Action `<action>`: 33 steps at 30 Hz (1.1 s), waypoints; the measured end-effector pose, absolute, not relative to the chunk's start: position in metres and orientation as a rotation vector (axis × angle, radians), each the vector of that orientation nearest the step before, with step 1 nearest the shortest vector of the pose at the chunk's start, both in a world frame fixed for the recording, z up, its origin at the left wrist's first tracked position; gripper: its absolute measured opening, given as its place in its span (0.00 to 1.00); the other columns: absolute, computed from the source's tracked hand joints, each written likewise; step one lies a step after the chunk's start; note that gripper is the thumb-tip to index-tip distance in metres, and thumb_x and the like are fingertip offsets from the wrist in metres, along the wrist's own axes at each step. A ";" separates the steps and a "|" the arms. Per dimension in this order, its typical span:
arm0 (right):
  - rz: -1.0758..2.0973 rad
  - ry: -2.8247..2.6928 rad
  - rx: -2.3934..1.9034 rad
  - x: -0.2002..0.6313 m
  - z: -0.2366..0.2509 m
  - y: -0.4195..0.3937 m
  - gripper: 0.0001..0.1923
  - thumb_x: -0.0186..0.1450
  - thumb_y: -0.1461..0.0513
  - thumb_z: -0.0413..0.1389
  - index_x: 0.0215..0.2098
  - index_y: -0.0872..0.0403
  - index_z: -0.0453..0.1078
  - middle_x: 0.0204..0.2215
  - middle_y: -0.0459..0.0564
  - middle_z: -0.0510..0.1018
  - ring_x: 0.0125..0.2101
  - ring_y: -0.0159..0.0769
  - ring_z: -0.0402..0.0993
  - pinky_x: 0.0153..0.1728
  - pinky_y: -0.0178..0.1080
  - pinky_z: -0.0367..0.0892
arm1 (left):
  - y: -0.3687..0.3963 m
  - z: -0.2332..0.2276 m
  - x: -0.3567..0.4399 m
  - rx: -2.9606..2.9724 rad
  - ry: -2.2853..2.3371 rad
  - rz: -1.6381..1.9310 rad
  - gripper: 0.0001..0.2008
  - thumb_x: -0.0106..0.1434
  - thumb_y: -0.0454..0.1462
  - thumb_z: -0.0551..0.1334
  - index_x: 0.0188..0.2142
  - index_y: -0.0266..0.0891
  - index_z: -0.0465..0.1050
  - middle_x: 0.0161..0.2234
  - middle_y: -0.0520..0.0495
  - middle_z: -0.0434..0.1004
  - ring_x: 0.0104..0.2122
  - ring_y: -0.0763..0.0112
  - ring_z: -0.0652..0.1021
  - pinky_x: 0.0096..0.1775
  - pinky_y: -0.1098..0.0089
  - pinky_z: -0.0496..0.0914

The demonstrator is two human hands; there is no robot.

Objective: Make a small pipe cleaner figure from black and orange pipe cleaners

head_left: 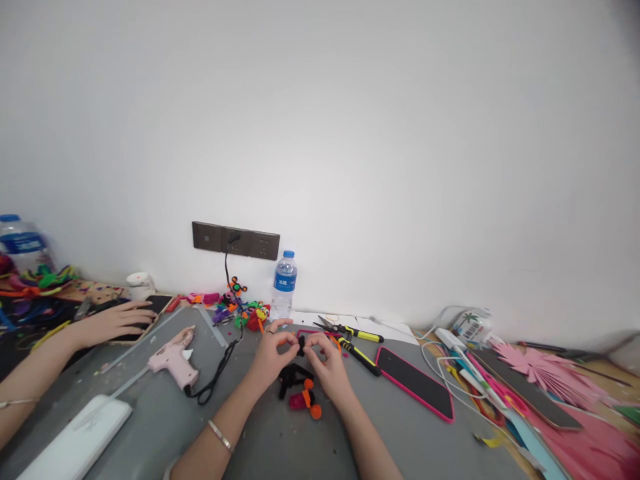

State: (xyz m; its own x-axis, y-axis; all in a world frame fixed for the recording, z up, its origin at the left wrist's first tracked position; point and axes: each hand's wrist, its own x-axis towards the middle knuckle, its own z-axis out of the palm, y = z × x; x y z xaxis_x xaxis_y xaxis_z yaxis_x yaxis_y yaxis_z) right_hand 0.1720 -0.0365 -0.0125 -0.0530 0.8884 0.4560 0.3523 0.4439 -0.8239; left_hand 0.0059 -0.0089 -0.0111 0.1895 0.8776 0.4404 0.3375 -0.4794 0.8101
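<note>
Above the grey table mat, my left hand [274,350] and my right hand [327,363] meet at their fingertips. Thumb and forefinger of each are pinched on a small black fuzzy piece of pipe cleaner [301,344], largely covered by the fingers. Just beneath, several black fuzzy pipe cleaner pieces [295,379] lie on the mat. Beside them are a magenta coiled piece [299,401] and orange round coils [315,411]. A pair of pliers or snips with yellow-black handles [359,355] lies past my right hand.
A pink glue gun [175,360] with a black cord and a white case [80,440] lie left. A water bottle [285,287] stands by the wall. A phone [416,383] and pink paper [550,373] lie right. Another person's hand [117,321] rests at left.
</note>
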 end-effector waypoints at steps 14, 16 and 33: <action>0.643 -1.621 -1.106 0.173 -0.015 -0.035 0.07 0.65 0.59 0.52 0.30 0.52 0.67 0.32 0.49 0.74 0.37 0.40 0.69 0.41 0.39 0.62 | -0.009 -0.009 0.007 1.903 1.143 1.261 0.05 0.56 0.34 0.62 0.24 0.40 0.75 0.49 0.42 0.74 0.53 0.53 0.71 0.55 0.54 0.64; 0.647 -1.621 -1.109 0.172 -0.014 -0.035 0.08 0.65 0.59 0.52 0.30 0.52 0.67 0.32 0.49 0.73 0.37 0.39 0.69 0.41 0.39 0.62 | -0.009 -0.009 0.007 1.907 1.147 1.272 0.05 0.56 0.34 0.62 0.24 0.40 0.75 0.49 0.42 0.74 0.53 0.53 0.72 0.54 0.55 0.65; 0.631 -1.525 -1.153 0.171 -0.015 -0.036 0.08 0.64 0.56 0.53 0.34 0.53 0.69 0.32 0.49 0.76 0.36 0.40 0.72 0.38 0.38 0.62 | -0.009 -0.007 0.006 1.821 1.139 1.351 0.05 0.57 0.35 0.62 0.26 0.40 0.75 0.48 0.40 0.73 0.53 0.54 0.72 0.52 0.57 0.68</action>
